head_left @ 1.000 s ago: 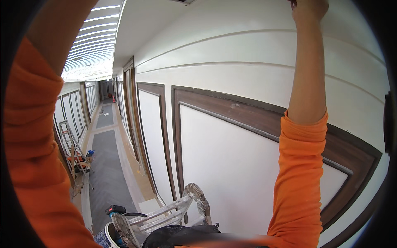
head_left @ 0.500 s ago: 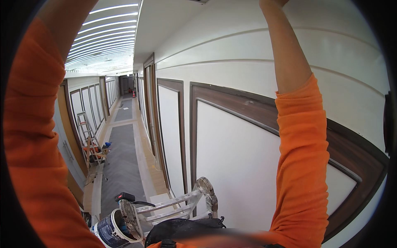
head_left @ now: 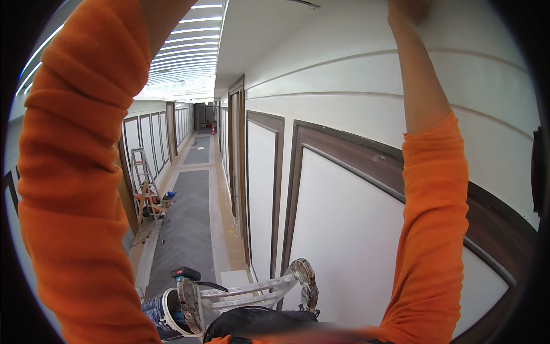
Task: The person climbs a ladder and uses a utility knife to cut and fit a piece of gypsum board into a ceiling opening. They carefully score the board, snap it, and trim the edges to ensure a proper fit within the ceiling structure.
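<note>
Both my arms, in orange sleeves, reach up past the top of the picture. My left hand is beyond the upper edge; only its bare forearm (head_left: 163,20) shows. Part of my right hand (head_left: 408,9) appears at the upper edge, next to the white upper wall (head_left: 344,74). Its fingers are smeared and cut off, so what it touches or holds cannot be made out. Below me is a paint-spattered stepladder (head_left: 246,295). A white and blue bucket (head_left: 166,312) hangs or stands at its left side, and a black and red power tool battery (head_left: 186,273) is by its top.
Close on the right, the wall has white panels (head_left: 349,218) in dark wood frames. A corridor with a grey floor covering (head_left: 186,218) runs ahead. Another stepladder (head_left: 143,172) with tools stands on the left, and a red cone (head_left: 213,130) is far off.
The view has turned left, so the corridor and wall sit farther right. My left arm has come further into the picture. My right hand has shifted slightly and is blurred.
</note>
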A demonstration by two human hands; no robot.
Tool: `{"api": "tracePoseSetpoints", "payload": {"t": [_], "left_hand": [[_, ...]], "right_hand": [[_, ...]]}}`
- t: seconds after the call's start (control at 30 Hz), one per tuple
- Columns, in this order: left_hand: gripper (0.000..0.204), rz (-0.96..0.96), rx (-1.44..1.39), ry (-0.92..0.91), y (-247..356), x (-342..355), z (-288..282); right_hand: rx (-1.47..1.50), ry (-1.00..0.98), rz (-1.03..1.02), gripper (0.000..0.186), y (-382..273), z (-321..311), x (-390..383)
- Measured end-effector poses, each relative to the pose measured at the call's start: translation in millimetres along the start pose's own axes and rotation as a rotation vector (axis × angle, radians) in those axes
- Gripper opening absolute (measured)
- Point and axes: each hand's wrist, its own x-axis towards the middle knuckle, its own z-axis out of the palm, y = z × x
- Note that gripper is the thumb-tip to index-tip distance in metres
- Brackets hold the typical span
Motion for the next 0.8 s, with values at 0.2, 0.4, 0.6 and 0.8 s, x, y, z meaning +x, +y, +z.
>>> {"api": "tracePoseSetpoints", "payload": {"t": [0.2,0.4,0.6,0.8], "left_hand": [[0.044,-0.045,-0.199,-0.030,1,-9,-5],[0.049,0.106,-0.206,0.108,-19,-9,1],[0.055,-0.096,-0.353,-0.156,-14,6,-4],[0.046,-0.106,-0.277,-0.114,-22,-16,-19]], "right_hand": [[-0.068,0.014,0.001,0.028,2,-1,2],[-0.105,0.012,0.037,0.032,3,7,5],[-0.338,0.082,-0.153,0.042,23,12,33],[-0.163,0.022,-0.130,0.049,14,18,-4]]}}
